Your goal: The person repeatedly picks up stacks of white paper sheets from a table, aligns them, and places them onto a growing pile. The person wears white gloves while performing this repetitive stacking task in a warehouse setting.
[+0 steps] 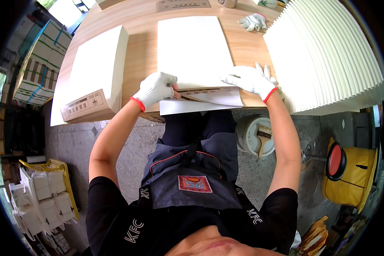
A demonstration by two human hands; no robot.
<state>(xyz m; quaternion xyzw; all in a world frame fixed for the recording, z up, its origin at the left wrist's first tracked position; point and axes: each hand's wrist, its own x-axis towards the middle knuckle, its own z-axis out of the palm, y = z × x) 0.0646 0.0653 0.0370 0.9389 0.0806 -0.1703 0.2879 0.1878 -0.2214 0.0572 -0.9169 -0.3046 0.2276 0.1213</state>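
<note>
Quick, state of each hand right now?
Left hand: curled at the printed strip by the white paper; grip unclear.
Right hand: open, fingers spread, at the white paper's near right corner.

Dark print on brown label (84, 106), paper strip (204, 91); white lettering on straps (134, 230).

Two gloved hands (155, 87) (252, 80), one mug (230, 3), one bucket (244, 134) (one brush (264, 137)).

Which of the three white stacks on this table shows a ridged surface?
The right stack, beside your right hand: its edges form ridges, while the left stack and middle stack have smooth tops.
</note>
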